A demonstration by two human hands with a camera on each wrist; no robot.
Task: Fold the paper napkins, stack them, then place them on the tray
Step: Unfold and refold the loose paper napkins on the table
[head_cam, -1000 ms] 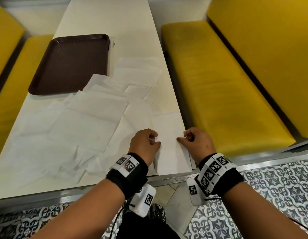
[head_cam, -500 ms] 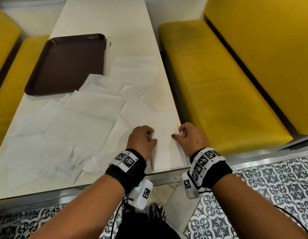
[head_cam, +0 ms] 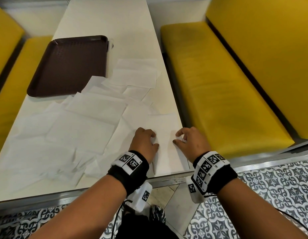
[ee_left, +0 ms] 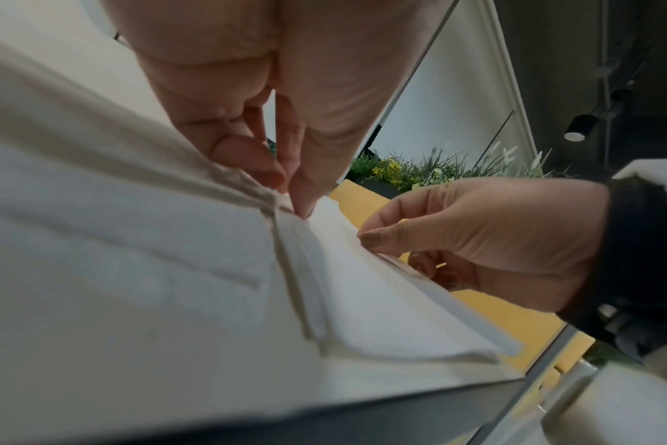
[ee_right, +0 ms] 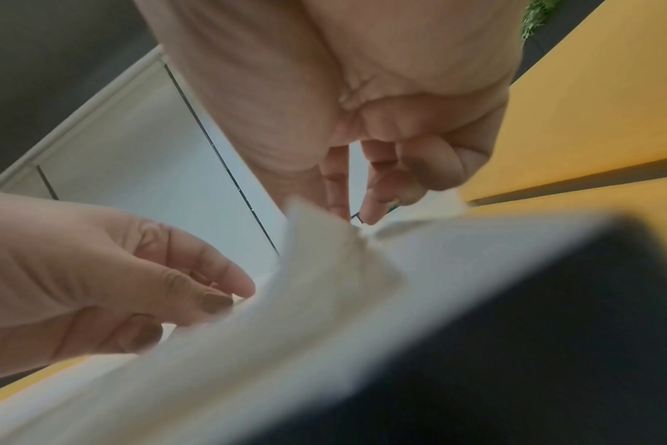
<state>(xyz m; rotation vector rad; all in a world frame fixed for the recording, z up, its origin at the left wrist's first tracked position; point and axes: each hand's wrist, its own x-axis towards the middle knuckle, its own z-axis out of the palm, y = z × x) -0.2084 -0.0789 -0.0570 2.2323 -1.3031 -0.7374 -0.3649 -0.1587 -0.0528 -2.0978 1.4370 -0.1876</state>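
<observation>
A folded white napkin [head_cam: 167, 152] lies at the near right corner of the table. My left hand [head_cam: 154, 139] pinches its left edge between thumb and fingers, as the left wrist view shows [ee_left: 292, 198]. My right hand [head_cam: 177, 138] pinches the right edge, its fingertips [ee_right: 368, 218] closed on the lifted paper [ee_right: 324, 241]. Several unfolded napkins [head_cam: 91, 114] lie spread over the table to the left. The brown tray [head_cam: 68, 66] stands bare at the far left of the table.
Yellow benches run along both sides, right [head_cam: 218, 92] and left [head_cam: 11, 75]. The table's metal front edge [head_cam: 167, 181] is just behind my wrists. Bare tabletop [head_cam: 106, 18] lies beyond the tray. A patterned tile floor [head_cam: 270, 187] is below.
Both hands stay at the napkin's two edges. The gap between my thumbs has narrowed a little, and the right-hand edge of the paper has lifted slightly.
</observation>
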